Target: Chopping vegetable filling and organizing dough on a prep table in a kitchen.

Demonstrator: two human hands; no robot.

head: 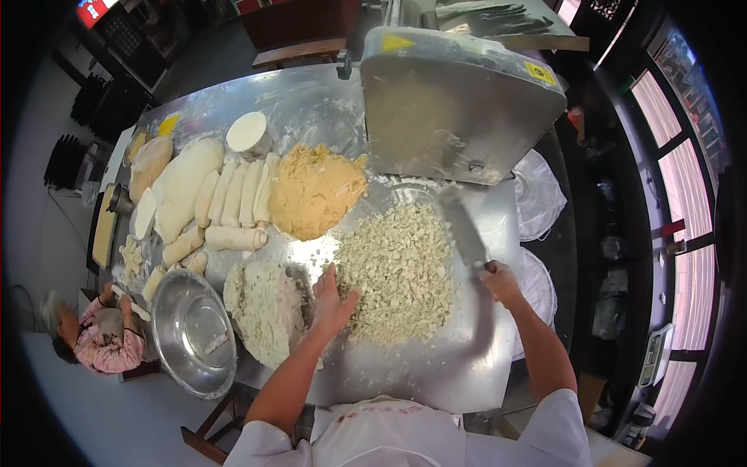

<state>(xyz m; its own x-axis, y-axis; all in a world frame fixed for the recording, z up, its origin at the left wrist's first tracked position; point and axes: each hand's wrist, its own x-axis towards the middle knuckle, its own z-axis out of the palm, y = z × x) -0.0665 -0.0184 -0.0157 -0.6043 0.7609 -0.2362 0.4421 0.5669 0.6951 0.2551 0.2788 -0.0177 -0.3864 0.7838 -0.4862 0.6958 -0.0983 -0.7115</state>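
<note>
A wide heap of chopped, pale green-flecked pieces [397, 274] lies on the steel table in front of me. My right hand [499, 282] grips the handle of a cleaver [464, 230], whose blade is raised at the heap's right side and slightly blurred. My left hand [335, 303] is at the heap's left edge, fingers spread, holding nothing; whether it touches the pieces I cannot tell. Left of that hand sits a large uncut mass of the same flecked material [265, 312]. Behind it lies a flattened orange-yellow mass of dough [317, 190].
Dough rolls [236, 238] and a white dough slab [189, 187] cover the table's left part, beside a steel basin [194, 333]. A steel machine housing [455, 111] stands at the back. A co-worker [99, 338] handles dough at far left. Plastic-covered round containers [540, 195] stand at right.
</note>
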